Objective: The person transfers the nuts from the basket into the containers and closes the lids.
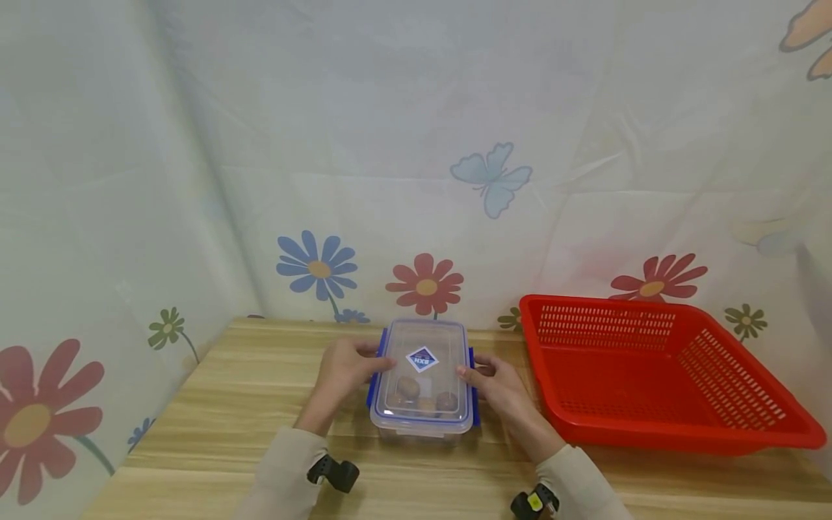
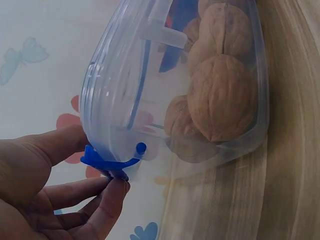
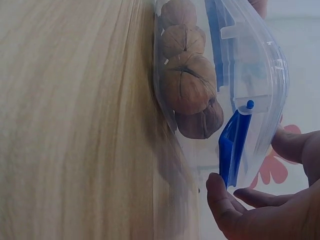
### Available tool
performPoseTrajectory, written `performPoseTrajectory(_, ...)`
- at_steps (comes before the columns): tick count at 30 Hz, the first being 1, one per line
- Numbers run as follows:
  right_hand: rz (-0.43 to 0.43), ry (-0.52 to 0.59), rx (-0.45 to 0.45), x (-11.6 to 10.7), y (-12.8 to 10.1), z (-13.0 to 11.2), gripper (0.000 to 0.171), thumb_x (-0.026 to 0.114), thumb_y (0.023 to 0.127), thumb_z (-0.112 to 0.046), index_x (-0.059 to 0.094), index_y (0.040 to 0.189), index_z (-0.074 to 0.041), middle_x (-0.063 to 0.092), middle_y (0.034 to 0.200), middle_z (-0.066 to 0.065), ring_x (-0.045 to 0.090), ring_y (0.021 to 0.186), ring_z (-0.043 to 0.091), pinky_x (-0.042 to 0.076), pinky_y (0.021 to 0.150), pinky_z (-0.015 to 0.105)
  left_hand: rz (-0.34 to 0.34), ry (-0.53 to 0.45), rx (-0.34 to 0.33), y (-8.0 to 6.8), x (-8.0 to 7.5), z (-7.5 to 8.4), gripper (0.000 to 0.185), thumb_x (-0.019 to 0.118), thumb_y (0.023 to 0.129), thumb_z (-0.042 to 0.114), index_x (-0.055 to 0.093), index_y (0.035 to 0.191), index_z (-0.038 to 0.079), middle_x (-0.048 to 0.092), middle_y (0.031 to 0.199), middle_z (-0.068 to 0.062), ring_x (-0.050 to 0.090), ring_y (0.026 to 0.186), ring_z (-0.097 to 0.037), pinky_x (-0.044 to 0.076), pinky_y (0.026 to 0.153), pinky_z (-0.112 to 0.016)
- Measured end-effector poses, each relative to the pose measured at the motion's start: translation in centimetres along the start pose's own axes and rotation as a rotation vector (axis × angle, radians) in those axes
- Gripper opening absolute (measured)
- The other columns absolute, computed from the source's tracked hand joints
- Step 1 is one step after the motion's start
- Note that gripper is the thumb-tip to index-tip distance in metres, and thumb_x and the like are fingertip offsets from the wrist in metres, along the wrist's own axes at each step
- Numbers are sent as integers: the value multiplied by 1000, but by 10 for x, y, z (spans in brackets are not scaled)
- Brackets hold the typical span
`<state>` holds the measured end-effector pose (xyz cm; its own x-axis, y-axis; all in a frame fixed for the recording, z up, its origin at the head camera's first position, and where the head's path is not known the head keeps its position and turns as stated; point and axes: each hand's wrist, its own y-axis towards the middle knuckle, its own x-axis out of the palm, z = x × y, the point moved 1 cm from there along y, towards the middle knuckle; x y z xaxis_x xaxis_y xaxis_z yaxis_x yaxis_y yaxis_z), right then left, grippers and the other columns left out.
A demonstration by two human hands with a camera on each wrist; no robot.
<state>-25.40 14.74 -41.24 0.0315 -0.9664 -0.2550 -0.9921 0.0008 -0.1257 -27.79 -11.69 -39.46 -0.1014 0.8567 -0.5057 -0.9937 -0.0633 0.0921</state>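
Observation:
A clear plastic food container (image 1: 429, 334) with blue side latches stands on the wooden table, its lid on top. Several walnuts (image 2: 222, 97) lie inside. My left hand (image 1: 344, 372) grips the container's left side, thumb on the lid's edge and fingertips at the blue latch (image 2: 107, 162), which sticks outward. On the opposite side my right hand (image 1: 503, 390) has its thumb on the lid's rim. Its curled fingers reach the lower end of the other blue latch (image 3: 235, 145), which slants away from the wall.
A red plastic basket (image 1: 624, 430) with slotted walls sits to the right, close to my right hand. Behind the wooden table (image 1: 260, 390) hangs a pale cloth (image 1: 364, 144) printed with flowers and butterflies. Dark cameras are strapped to both wrists.

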Motion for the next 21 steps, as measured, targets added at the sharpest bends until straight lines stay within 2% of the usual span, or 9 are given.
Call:
performPoseTrajectory(8, 5, -6, -9, 0, 1, 1, 65, 75, 101, -30, 50, 151, 4, 64, 135, 25, 69, 114, 38, 58, 102, 53, 45, 106, 29, -3, 0, 6, 33, 89, 86, 15, 80, 112, -4, 79, 99, -16, 75, 80, -23, 65, 75, -38)
performPoseTrajectory(21, 15, -24, -8, 0, 2, 1, 64, 75, 101, -29, 51, 151, 2, 65, 132, 24, 70, 111, 36, 60, 99, 51, 65, 125, 42, -7, 1, 10, 29, 88, 87, 13, 81, 108, -4, 79, 103, -19, 77, 89, -29, 65, 82, -44)
